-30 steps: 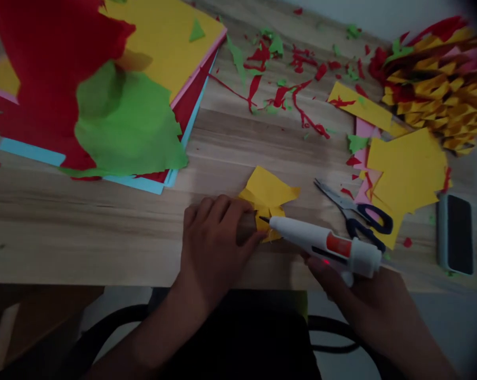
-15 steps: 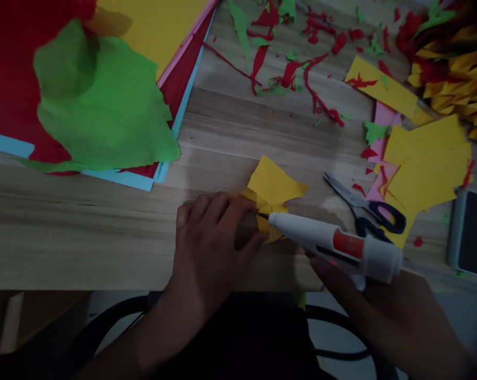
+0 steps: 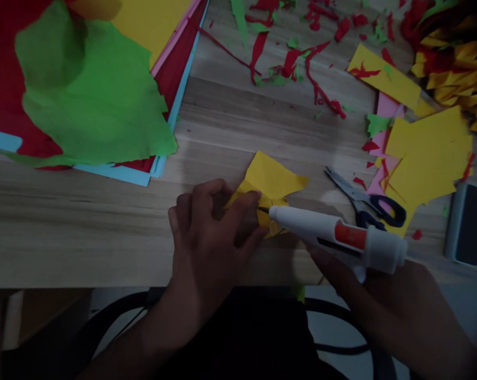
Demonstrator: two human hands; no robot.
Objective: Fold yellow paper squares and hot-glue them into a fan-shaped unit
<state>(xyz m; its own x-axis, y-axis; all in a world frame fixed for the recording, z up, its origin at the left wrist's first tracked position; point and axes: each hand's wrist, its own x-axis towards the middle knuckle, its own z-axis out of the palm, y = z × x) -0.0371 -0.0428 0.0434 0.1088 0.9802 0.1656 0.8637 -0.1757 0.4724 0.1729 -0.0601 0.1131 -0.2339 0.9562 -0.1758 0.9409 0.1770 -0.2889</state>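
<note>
My right hand (image 3: 397,301) is wrapped round a white glue gun (image 3: 313,221) with an orange window, though most of its fingers are hidden beneath it. The dark nozzle points left and meets the middle of a folded yellow paper piece (image 3: 272,179). With bent fingers, my left hand (image 3: 215,232) holds that paper down at its left side, index fingertip on the fold and thumb at the lower edge. A thin pale loop, perhaps a glue strand, shows just below the nozzle.
Scissors (image 3: 361,198) lie right of the paper, beside yellow offcuts (image 3: 428,153) and a grey-and-black block (image 3: 467,224). Coloured sheets with a torn green piece (image 3: 99,95) cover the upper left. Red and green scraps (image 3: 289,66) are strewn at the back, near piled yellow cut paper (image 3: 460,79).
My left index finger has risen and bent over the paper's fold, so more of the paper's left side shows. The glue gun's tip stays at nearly the same spot. The view has shifted slightly.
</note>
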